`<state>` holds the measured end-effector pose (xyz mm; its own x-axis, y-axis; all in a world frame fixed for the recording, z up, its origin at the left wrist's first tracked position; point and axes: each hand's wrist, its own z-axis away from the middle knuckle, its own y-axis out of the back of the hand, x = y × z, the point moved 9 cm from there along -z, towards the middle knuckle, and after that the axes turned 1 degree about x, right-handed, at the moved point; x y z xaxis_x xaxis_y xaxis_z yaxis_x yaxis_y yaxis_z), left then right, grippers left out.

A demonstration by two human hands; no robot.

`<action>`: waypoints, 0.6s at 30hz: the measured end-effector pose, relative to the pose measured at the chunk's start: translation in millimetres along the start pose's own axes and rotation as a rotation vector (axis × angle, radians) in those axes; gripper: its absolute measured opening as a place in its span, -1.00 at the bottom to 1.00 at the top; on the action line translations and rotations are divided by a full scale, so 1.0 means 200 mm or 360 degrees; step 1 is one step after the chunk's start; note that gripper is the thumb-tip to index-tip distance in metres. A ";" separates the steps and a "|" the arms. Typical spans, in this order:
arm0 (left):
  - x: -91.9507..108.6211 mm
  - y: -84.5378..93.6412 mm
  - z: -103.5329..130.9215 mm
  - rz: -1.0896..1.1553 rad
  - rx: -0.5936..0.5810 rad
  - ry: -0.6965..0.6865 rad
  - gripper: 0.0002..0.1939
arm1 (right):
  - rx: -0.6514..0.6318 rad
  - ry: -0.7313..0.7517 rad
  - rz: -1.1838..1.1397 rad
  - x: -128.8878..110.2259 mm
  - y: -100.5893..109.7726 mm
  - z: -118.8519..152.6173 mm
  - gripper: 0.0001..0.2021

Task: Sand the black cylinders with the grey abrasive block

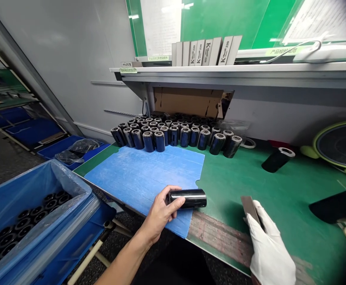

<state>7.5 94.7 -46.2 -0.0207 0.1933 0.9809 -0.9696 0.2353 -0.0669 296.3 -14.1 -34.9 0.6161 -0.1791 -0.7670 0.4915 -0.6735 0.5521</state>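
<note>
1. Two hands show well apart in my head view: a bare left hand (163, 206) and a white-gloved right hand (269, 247).
2. My left hand is wrapped around one end of a glossy black cylinder (192, 198), held on its side at the right edge of a blue sheet (137, 170). I cannot tell whether the cylinder touches the sheet.
3. My right hand grips a grey-brown block (248, 205) between thumb and fingers, above the green counter (229, 184).
4. Along the front edge, between the hands, I note a worn strip (220, 235).
5. Behind the sheet, many upright cylinders (160, 141) stand in close rows.
6. Toward the right, a separate cylinder (275, 161) stands near a fan (343, 142).
7. To my left, a lined blue bin (65, 253) contains more black cylinders (36, 211).
8. Above the counter's rear, a shelf (235, 75) carries narrow grey boxes (201, 53), several printed "220".
</note>
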 end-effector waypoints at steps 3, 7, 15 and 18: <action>-0.02 -0.01 -0.02 -0.0025 0.0036 0.0017 -0.46 | -0.0005 0.0003 0.0003 0.00 0.00 0.00 -0.50; 0.01 -0.02 -0.02 -0.0033 0.0009 -0.0120 -0.44 | 0.0038 0.0014 -0.0037 -0.01 0.00 0.00 -0.49; 0.03 -0.04 0.03 -0.0092 -0.0013 -0.0225 -0.38 | 0.0001 -0.0030 -0.0018 -0.02 0.00 0.02 -0.50; 0.17 0.00 0.08 -0.0355 0.0034 -0.0337 -0.40 | 0.0009 -0.0012 -0.0046 -0.02 0.00 0.01 -0.49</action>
<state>3.7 85.6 -9.7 0.1448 -0.0640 0.9874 -0.9608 0.2291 0.1558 292.8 -14.6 -31.1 0.5970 -0.1652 -0.7850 0.5054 -0.6825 0.5280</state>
